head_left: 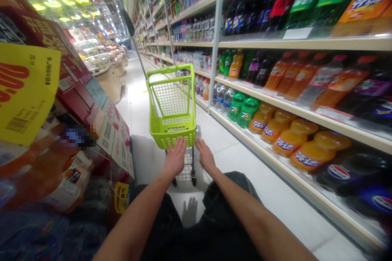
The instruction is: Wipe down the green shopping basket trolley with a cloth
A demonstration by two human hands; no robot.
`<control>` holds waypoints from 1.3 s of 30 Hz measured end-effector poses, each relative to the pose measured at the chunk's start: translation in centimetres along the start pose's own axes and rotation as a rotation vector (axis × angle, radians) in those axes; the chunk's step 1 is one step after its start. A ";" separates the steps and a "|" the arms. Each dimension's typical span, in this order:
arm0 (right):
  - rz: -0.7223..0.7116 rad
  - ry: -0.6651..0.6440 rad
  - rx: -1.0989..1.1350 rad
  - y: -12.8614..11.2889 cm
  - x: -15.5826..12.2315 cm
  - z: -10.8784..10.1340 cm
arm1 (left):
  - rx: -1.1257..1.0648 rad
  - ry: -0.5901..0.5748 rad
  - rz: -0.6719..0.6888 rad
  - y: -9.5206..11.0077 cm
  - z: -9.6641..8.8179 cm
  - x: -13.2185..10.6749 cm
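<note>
A lime-green plastic shopping cart (173,135) stands upright in the aisle before me, its basket tilted in view and with nothing visible inside. My left hand (177,157) is open, fingers stretched out, at the lower front edge of the basket; whether it presses on the plastic I cannot tell. Just right of the basket's lower corner is my right hand (206,156), fingers extended forward and holding nothing that shows. Below the basket, the dark wheels (193,177) rest on the floor between my knees.
Long shelves (306,45) of drinks line the right side. Orange soda bottles (289,142) and green bottles (247,112) stand on the bottom level. At left are stacked cartons (114,130), packed drinks and a yellow price sign (27,89). A pale tiled floor (136,85) runs ahead.
</note>
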State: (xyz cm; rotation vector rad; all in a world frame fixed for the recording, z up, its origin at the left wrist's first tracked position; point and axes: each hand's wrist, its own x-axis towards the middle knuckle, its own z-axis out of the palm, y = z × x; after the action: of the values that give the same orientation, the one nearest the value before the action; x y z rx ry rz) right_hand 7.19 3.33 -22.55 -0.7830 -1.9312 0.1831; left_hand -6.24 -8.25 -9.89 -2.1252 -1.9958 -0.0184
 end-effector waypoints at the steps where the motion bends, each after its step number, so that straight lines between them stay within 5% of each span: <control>1: 0.019 0.025 -0.003 -0.2 0.2 -0.6 | -0.002 -0.001 -0.011 -0.3 0.1 -0.2; 6: -0.018 0.102 0.004 -3.8 3.9 -2.7 | -0.014 -0.014 -0.102 -1.8 0.9 -0.7; 10: -0.160 -0.005 -0.005 -6.0 4.7 -0.8 | -0.025 -0.002 -0.132 -2.0 1.5 -1.2; 17: -0.195 -0.251 -0.082 -5.2 0.7 1.1 | -0.037 -0.039 -0.155 -2.6 2.2 -2.6; 22: -0.264 -0.184 -0.028 -8.0 3.2 0.5 | -0.037 -0.021 -0.232 -4.4 2.1 -2.7; 26: -0.351 -0.168 -0.026 -9.7 5.7 2.0 | -0.038 -0.044 -0.337 -5.8 1.6 -2.8; 34: -0.372 -0.335 -0.074 -9.5 2.2 4.2 | -0.040 -0.112 -0.359 -6.6 1.6 -4.0; 39: -0.411 -0.279 -0.041 -12.4 5.8 4.2 | -0.023 -0.093 -0.407 -8.1 2.6 -4.2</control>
State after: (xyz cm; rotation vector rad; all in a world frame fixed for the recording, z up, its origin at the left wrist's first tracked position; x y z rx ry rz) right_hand -3.56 -2.05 -14.73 -0.3849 -2.3213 -0.0003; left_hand -14.94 -11.49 -11.88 -1.7236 -2.4594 -0.0098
